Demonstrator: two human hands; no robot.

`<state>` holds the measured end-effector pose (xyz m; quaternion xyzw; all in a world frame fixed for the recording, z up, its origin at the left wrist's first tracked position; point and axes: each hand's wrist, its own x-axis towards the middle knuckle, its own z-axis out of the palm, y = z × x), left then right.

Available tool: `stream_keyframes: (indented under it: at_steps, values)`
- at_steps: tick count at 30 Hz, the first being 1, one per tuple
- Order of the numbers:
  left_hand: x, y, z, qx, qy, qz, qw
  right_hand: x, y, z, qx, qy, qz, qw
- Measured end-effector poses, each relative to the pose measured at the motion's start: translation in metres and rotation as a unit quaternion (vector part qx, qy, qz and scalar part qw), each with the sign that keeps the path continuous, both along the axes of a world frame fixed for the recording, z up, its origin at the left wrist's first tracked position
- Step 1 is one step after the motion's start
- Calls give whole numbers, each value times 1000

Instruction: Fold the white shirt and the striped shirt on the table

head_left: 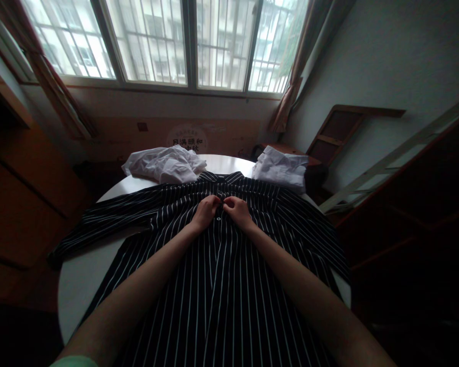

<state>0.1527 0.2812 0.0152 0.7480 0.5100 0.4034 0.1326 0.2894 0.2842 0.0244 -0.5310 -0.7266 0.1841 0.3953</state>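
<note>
A black shirt with white stripes (229,275) lies spread front side up, collar at the far end and sleeves out to both sides. My left hand (207,210) pinches the front opening a little below the collar. Close beside it, my right hand (237,210) pinches the same opening from the other side. The fingertips nearly meet, and the bit of cloth or button between them is hidden. Just below the hands, a small round button (218,218) shows on the shirt front.
The shirt rests on a round white table (74,288). At its far edge are a crumpled white cloth heap (164,164) on the left and a folded white cloth pile (280,168) on the right. Beyond stand a printed cardboard panel (130,137) and barred windows (153,41).
</note>
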Motion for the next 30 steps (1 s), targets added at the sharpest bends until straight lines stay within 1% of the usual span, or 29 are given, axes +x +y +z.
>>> stream_keyframes:
  at_steps: [8,14,19,25,30]
  values:
    - [0,0,0,-7,-8,10,1000,0,-1,2,-4,2,7,1000]
    - [0,1,-3,0,-5,9,1000,1,2,2,-31,17,12,999]
    - [-1,0,-3,8,-6,3,1000,1,1,2,-15,7,14,1000]
    - [0,-2,0,1,-6,7,1000,1,1,0,-14,13,20,1000]
    - [-1,-2,0,1,1,4,1000,1,1,0,-14,0,22,1000]
